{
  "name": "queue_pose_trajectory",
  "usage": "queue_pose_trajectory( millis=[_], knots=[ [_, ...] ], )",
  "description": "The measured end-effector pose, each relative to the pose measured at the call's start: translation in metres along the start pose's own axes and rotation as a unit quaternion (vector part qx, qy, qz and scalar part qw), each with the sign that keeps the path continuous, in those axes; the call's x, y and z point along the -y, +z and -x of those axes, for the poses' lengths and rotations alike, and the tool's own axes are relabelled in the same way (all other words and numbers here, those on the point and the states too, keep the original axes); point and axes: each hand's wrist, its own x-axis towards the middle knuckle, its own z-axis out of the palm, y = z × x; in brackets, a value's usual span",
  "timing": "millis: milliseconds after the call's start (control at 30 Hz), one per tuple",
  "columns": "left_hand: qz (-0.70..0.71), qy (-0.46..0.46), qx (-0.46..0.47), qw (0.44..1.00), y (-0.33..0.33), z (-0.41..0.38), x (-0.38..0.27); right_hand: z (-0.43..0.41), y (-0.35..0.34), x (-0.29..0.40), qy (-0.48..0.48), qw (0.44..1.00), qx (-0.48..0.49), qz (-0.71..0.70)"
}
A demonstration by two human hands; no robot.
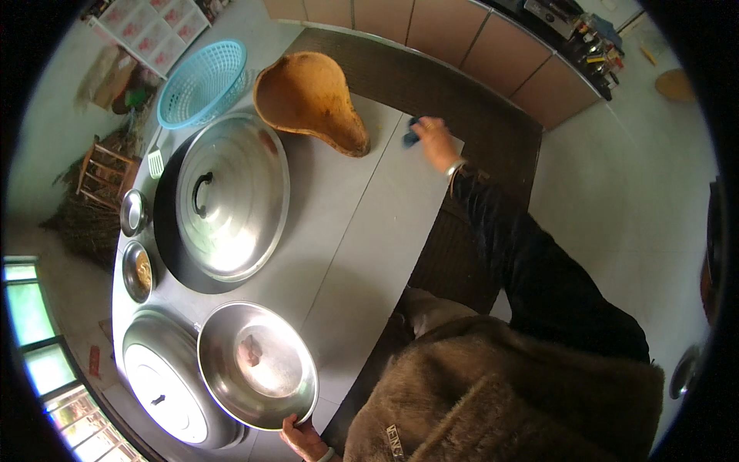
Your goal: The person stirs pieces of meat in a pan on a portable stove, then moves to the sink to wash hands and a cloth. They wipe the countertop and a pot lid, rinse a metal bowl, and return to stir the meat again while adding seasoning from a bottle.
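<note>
At the edge of a tiled stove top, my right hand grips a dark blue cloth; the hand is slightly blurred. My left hand grasps the near rim of a shiny steel basin, thumb over the edge. The basin looks tilted, and a small reddish patch shows inside it. Left of this basin stands a lidded metal pot. A scoop made from a halved gourd lies hollow side up, to the left of my right hand.
A big wok lid covers a dark wok. Behind it stand a blue plastic basket, a slotted spatula, a small steel bowl and another bowl with food. Beyond are a wooden chair and tiled cabinets.
</note>
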Motion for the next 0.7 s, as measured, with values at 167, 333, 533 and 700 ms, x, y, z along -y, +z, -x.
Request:
queue_pose_trajectory(
  millis=[167,333,533,700],
  knots=[
    [-0.173,0.097,-0.023,0.98,-0.011,0.023,0.006,-0.009,-0.063,0.006,0.015,0.995,0.004,-0.096],
    [-0.206,0.104,0.029,0.973,-0.054,0.002,-0.012,0.12,-0.114,0.139,-0.183,0.921,0.231,-0.255],
    [-0.293,0.319,-0.082,0.898,-0.098,0.006,0.011,0.079,-0.056,0.076,-0.21,0.967,0.139,-0.034],
    [0.11,0.107,-0.092,0.984,-0.1,0.015,0.016,0.027,-0.04,0.072,-0.045,0.98,0.133,-0.143]
  ],
)
